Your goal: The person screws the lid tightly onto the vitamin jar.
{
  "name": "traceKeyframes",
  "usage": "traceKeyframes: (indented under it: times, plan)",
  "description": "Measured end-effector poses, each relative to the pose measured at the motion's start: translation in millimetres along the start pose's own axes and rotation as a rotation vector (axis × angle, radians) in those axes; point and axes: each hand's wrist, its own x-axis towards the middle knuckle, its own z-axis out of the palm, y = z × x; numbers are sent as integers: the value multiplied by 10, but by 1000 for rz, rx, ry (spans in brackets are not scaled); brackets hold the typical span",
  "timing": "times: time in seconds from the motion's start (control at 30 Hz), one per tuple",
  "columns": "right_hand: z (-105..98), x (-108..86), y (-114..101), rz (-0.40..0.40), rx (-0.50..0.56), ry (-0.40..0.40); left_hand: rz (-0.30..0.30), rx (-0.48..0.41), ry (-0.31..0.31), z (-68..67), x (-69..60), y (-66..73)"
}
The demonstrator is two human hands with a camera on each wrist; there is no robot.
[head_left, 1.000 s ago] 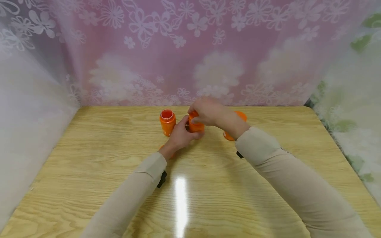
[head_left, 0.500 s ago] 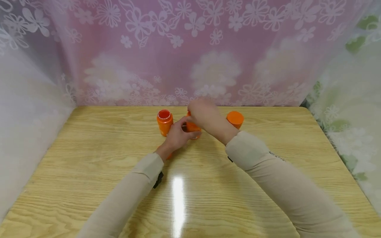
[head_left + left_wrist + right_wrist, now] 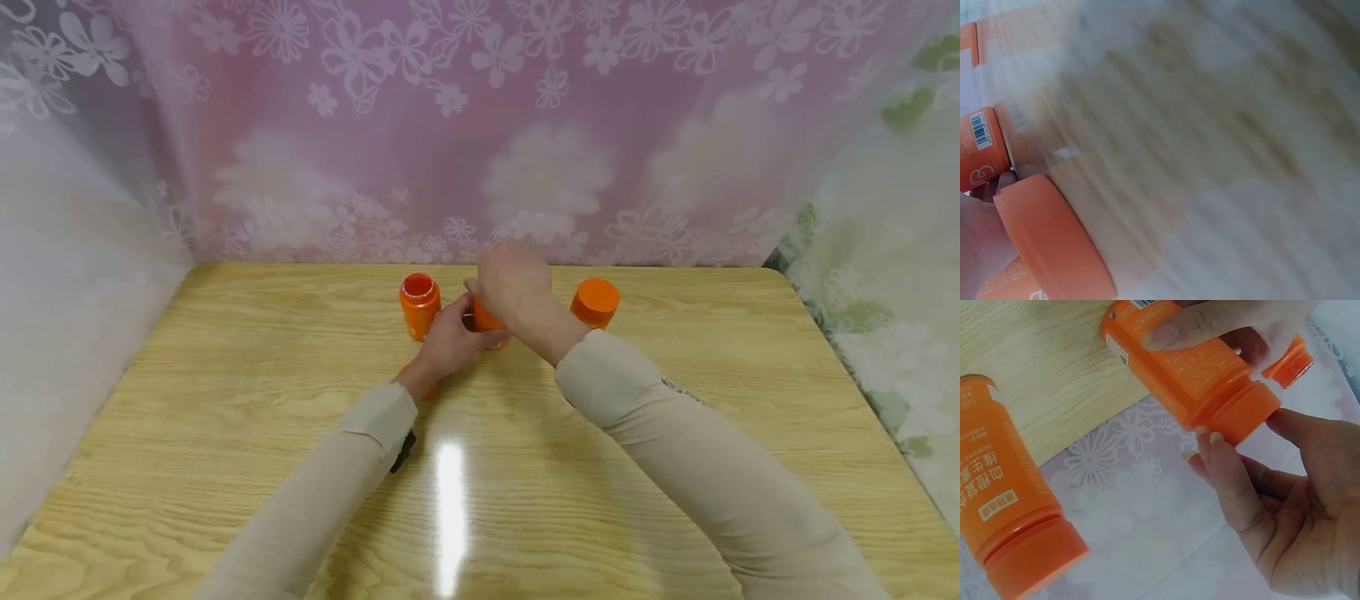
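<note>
My left hand (image 3: 452, 340) holds the body of an orange plastic bottle (image 3: 1188, 372) upright on the table. Over its top, my right hand (image 3: 516, 279) grips the orange screw cap (image 3: 1246, 414) between thumb and fingers, seen best in the right wrist view. To the left stands an uncapped orange bottle (image 3: 420, 308) with a rough whitish rim. Partly hidden by my left wrist in the head view, a loose orange cap (image 3: 1054, 237) lies on the table. A capped orange bottle (image 3: 596, 302) stands to the right, its lower part behind my right arm.
Everything stands on a wood-grain table (image 3: 247, 400) near its back edge. A pink floral curtain (image 3: 420, 167) hangs right behind, with pale drapes at both sides. A bright light reflection (image 3: 450, 517) falls on the tabletop.
My right hand has turned over the bottle's cap, with the wrist rolling and the forearm shifting slightly left. The right-hand bottle shows more now. My left hand keeps its hold.
</note>
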Motion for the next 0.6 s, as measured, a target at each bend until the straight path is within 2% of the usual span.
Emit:
traceKeyframes:
  times: [0.2, 0.3, 0.37, 0.4, 0.47, 0.6]
  plan:
    - [0, 46, 28, -5, -42, -13, -20, 11, 4, -17, -36, -27]
    - [-50, 75, 92, 10, -28, -49, -22, 35, 1, -22, -27, -10]
    - [-97, 82, 174, -18, 3, -49, -11, 42, 1, -14, -11, -1]
    - [-127, 83, 224, -58, 25, -55, -7, 43, -2, -10, -3, 3]
    - [-179, 87, 323, -204, 69, -92, -3, 45, -2, -2, 13, 13]
    - [-245, 104, 453, -499, 173, -256, -11, 48, -3, -9, 25, 34]
